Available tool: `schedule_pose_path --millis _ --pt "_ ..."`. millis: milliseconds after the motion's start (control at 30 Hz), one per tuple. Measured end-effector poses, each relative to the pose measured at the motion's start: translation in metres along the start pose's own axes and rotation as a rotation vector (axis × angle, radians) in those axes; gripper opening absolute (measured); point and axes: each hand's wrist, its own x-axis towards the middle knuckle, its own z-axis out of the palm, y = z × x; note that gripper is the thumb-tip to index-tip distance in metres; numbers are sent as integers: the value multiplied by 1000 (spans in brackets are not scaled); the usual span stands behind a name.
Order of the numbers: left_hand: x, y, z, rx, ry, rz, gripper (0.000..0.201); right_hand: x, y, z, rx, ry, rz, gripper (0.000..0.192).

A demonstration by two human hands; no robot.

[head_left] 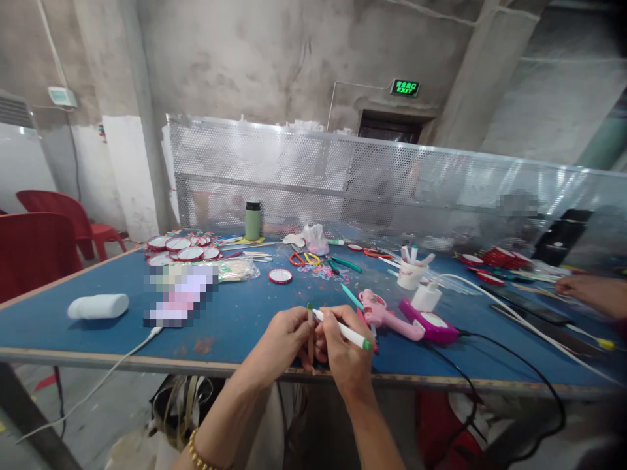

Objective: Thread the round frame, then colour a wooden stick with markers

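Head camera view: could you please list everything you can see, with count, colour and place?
Blue work table: one, blue, across the view.
Thin wooden stick: one, tan with green tip, in left hand.
White marker pen with green cap: one, in right hand, tip at the stick.
Pink hot glue gun: one, right of the hands.
Magenta glue gun stand: one, beside the gun.
White cup of pens: one, behind the gun.
Round red-rimmed mirrors: several, far left.
Green bottle: one, at the back.
White plastic cylinder: one, left edge.
Red chairs: two, left.
Another person's hand: one, far right.
Left hand: holds stick.
Right hand: holds marker.
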Motion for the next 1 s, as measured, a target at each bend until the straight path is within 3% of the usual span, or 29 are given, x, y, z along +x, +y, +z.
schedule_pose_path --millis 700,1000 --pt "0 1 1 -11 2 -6 35 0 -2 1 50 17 46 27" --pt "0 -3 0 -33 1 -14 34 -1 0 0 12 31 -7 25"
